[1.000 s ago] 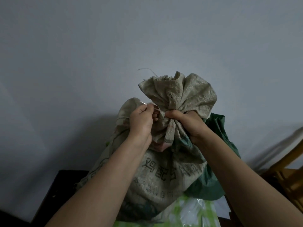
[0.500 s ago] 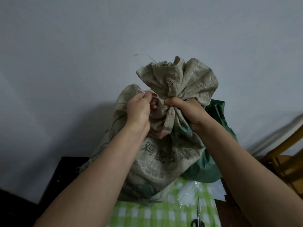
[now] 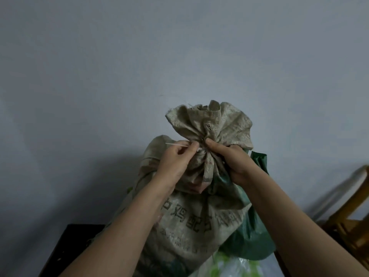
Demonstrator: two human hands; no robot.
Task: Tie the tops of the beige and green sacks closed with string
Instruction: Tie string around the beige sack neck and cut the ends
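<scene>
A beige woven sack (image 3: 191, 226) with dark printed characters stands upright in front of me, its top (image 3: 211, 122) gathered into a ruffled bunch. My right hand (image 3: 229, 158) grips the gathered neck from the right. My left hand (image 3: 175, 158) pinches a thin white string (image 3: 176, 144) at the left of the neck; the string's end sticks out to the left. A green sack (image 3: 253, 236) stands behind and to the right of the beige one, mostly hidden by it and my right arm.
A plain grey wall fills the background. A dark surface (image 3: 65, 248) lies at the lower left. A green-and-white checked cloth under clear plastic (image 3: 233, 266) is at the bottom. A wooden chair (image 3: 351, 222) stands at the right edge.
The view has tilted up, so the sack sits lower in the frame. My left hand now pulls the string out to the left of the neck. My right hand keeps its grip.
</scene>
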